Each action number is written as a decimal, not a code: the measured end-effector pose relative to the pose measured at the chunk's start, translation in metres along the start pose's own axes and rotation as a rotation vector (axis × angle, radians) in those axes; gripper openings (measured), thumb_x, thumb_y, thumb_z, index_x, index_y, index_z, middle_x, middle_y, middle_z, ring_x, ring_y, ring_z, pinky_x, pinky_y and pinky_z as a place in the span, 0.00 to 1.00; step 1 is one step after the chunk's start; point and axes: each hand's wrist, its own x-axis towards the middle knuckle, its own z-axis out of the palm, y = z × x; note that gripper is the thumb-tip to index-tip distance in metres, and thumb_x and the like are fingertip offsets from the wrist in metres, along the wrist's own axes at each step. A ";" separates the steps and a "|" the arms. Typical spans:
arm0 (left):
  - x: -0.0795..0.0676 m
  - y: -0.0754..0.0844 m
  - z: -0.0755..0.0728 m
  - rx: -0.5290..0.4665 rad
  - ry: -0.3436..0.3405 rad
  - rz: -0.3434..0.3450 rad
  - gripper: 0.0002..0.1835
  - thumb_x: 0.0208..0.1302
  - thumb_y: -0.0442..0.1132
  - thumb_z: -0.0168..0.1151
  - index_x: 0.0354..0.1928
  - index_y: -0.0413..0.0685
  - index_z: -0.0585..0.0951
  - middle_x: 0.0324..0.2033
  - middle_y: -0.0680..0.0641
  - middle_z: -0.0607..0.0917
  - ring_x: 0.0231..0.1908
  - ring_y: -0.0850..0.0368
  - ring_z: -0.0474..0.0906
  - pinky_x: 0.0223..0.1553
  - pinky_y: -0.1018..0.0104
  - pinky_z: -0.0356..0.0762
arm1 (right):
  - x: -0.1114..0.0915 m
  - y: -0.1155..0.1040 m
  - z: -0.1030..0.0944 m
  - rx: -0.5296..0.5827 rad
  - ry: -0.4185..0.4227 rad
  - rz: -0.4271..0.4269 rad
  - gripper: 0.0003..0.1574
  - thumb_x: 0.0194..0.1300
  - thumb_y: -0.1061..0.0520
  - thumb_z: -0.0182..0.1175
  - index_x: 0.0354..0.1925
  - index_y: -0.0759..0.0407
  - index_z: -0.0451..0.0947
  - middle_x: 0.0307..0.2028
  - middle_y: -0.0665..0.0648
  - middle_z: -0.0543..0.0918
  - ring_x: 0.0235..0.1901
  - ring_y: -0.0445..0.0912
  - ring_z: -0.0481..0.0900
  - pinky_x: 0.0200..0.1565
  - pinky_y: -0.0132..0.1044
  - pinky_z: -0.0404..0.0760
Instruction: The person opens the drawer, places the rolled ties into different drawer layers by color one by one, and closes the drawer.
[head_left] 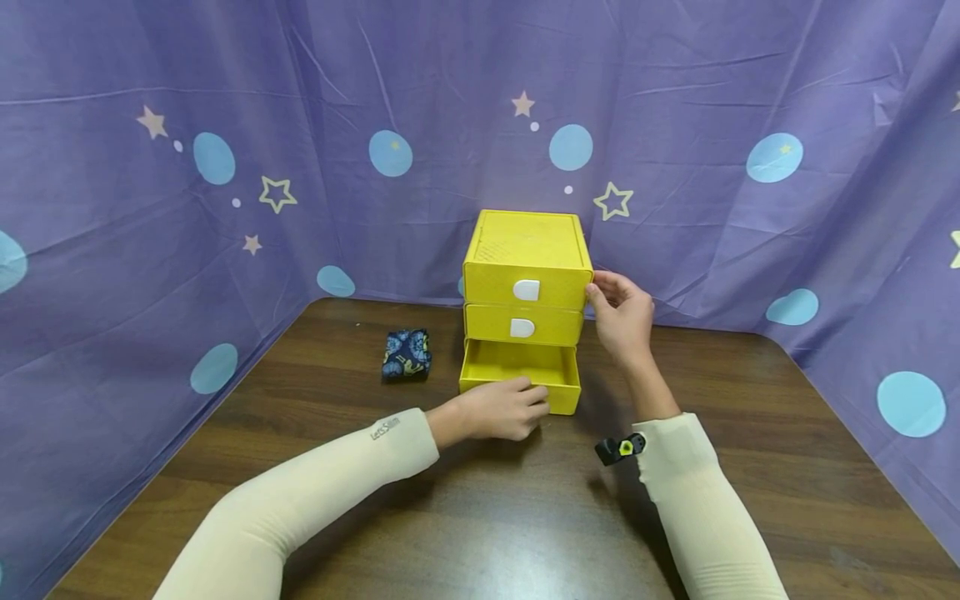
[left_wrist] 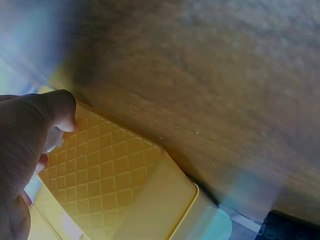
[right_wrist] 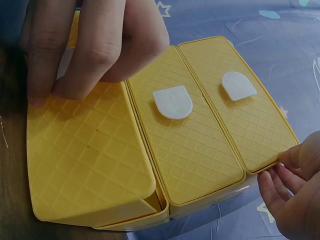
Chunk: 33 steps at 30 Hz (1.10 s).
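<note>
A yellow three-drawer cabinet [head_left: 532,237] stands on the table, its bottom drawer [head_left: 517,360] pulled out; the part of its inside in view holds nothing. The upper two drawers, each with a white tab handle [right_wrist: 173,102], are closed. My left hand [head_left: 501,408] pinches the bottom drawer's white handle [left_wrist: 53,139], which thumb and fingers mostly cover. At the cabinet's upper right front edge, my right hand [head_left: 624,315] grips the corner, thumb on the front and fingers against the side.
A folded dark blue patterned cloth [head_left: 407,354] lies on the brown wooden table [head_left: 337,350], left of the cabinet. A purple curtain [head_left: 465,67] with stars and dots hangs close behind. A black strap [head_left: 621,449] shows by the right wrist.
</note>
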 end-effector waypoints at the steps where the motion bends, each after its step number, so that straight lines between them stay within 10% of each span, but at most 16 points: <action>1: 0.000 0.000 0.000 -0.001 0.000 0.001 0.14 0.77 0.39 0.55 0.39 0.61 0.89 0.43 0.55 0.82 0.45 0.54 0.73 0.40 0.65 0.70 | 0.000 0.000 0.000 0.000 0.000 0.000 0.13 0.70 0.63 0.66 0.51 0.68 0.86 0.44 0.65 0.88 0.39 0.40 0.84 0.43 0.26 0.81; 33: 0.000 0.007 -0.011 -0.011 0.005 0.023 0.15 0.78 0.38 0.53 0.39 0.61 0.89 0.42 0.55 0.81 0.44 0.55 0.72 0.40 0.65 0.71 | 0.000 0.000 0.000 -0.011 0.002 -0.018 0.13 0.69 0.64 0.66 0.51 0.68 0.85 0.44 0.65 0.88 0.39 0.41 0.85 0.44 0.26 0.82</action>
